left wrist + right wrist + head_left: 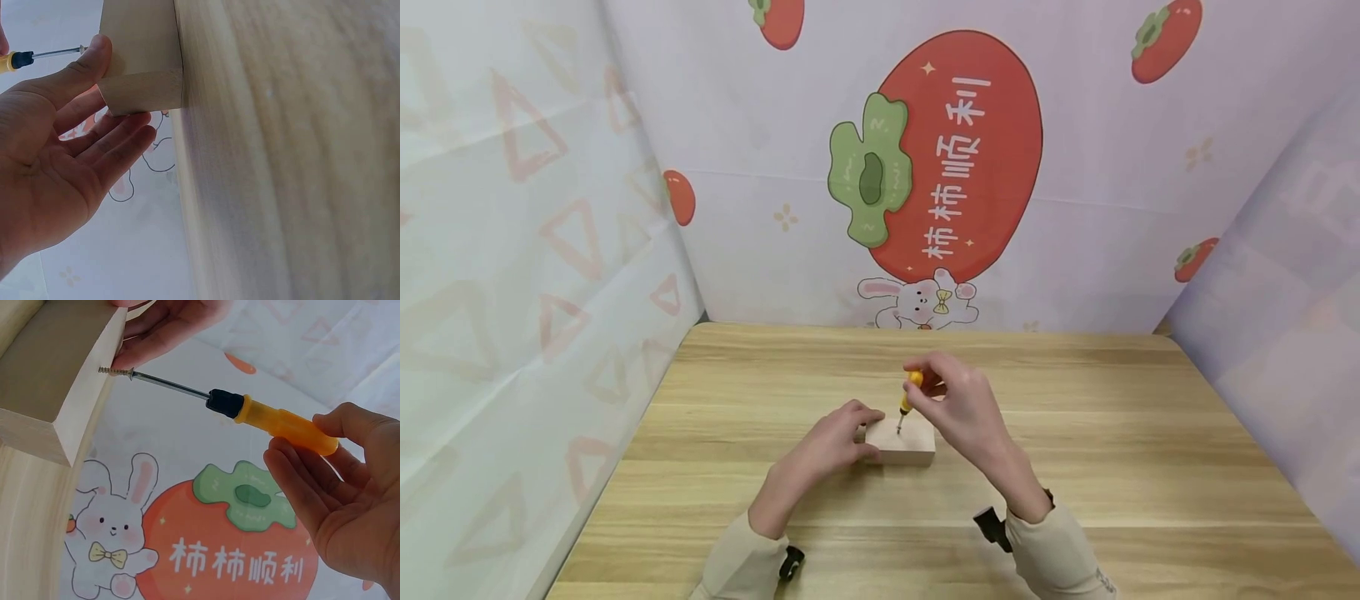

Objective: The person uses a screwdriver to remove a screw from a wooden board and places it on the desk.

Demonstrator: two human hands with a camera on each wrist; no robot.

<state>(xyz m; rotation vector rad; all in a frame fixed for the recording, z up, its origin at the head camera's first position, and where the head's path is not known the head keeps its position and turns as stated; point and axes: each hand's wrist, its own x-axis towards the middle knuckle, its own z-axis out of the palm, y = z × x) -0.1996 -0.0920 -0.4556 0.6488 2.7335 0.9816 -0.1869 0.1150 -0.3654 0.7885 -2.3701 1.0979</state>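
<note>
The left hand (835, 437) spans the left end of a pale, rectangular wooden block (907, 457). Its thumb bears on the near side of the block and its fingers reach to the far side, so that the block sits between them. The fingers are only gently bent, and the palm stands apart from the wood.

The right hand (964, 408) pinches the rear of a yellow-handled screwdriver with a black collar and a slim metal shaft (269, 419). Thumb and fingertips close on the end of the handle; the palm does not contact it. The screwdriver points down toward the block, slightly tilted, with its handle leaning to the right in the head view.

A small, threaded metal screw (115, 371) stands on the top face of the block, near the middle of its length. The shaft tip meets the screw head. Much of the thread is exposed above the wood; whether the point has entered the block cannot be determined.

The block lies flat on a light, wood-grained counter (737, 400). Behind the counter hangs a white backdrop printed with red persimmons and a rabbit (760, 267).
</note>
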